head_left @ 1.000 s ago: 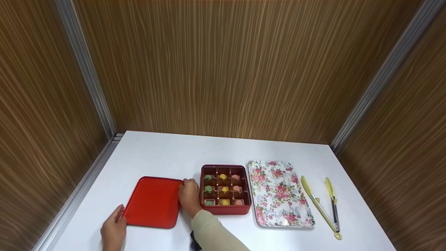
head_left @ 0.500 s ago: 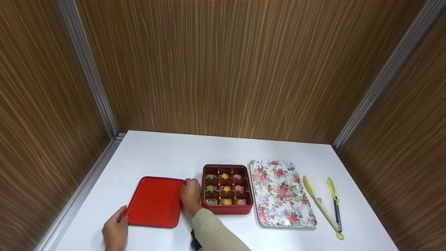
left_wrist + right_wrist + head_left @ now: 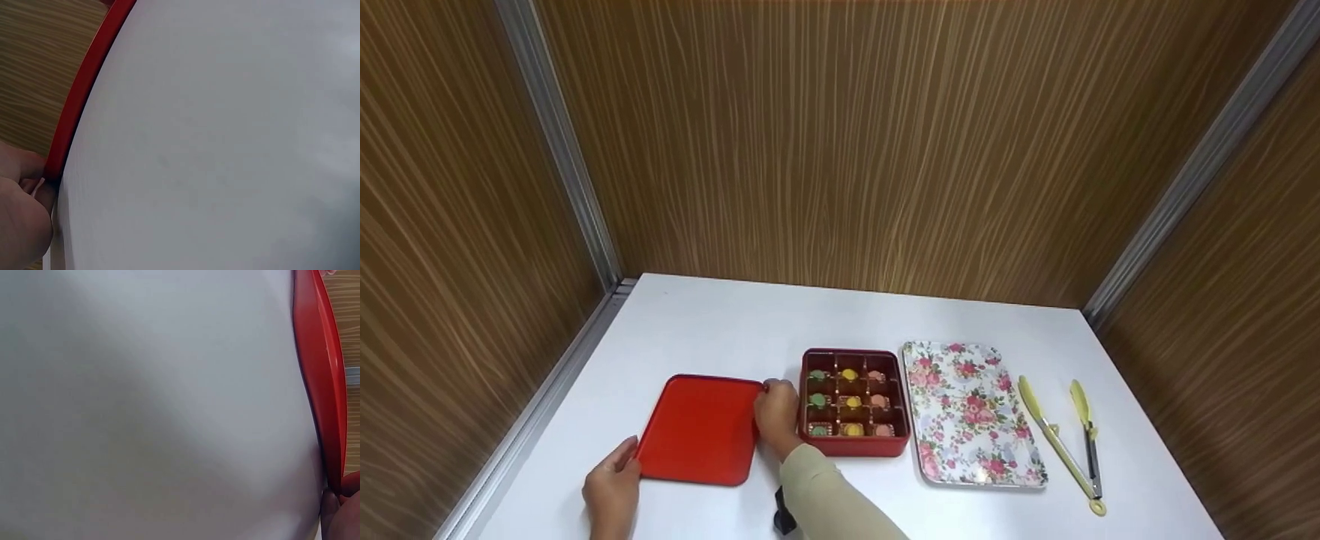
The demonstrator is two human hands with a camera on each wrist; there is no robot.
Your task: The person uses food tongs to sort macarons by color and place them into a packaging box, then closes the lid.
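Observation:
A square red lid (image 3: 701, 429) lies on the white table at the left, its shallow rim facing up. My left hand (image 3: 613, 484) pinches its near left edge between thumb and fingers; in the left wrist view, fingers (image 3: 22, 219) meet the red rim (image 3: 84, 84). At the opposite edge my right hand (image 3: 777, 414) grips the upper right part of the lid. The right wrist view has the red lid wall (image 3: 323, 371) with fingertips (image 3: 346, 517) at its end. Just right of that hand stands a red box (image 3: 855, 446) whose compartments hold small green, yellow and pink sweets.
Right of the box lies a floral rectangular tray (image 3: 975, 412). Beyond it rest spread tongs (image 3: 1065, 450) with yellow tips. Wood-patterned panels (image 3: 840, 150) enclose the white table (image 3: 720, 322) at the back and sides. A black object (image 3: 784, 514) shows below the right sleeve.
The head view has drifted slightly, so everything appears a little further right. Both hands keep their hold on the lid, and lid and box stay in the same places relative to each other.

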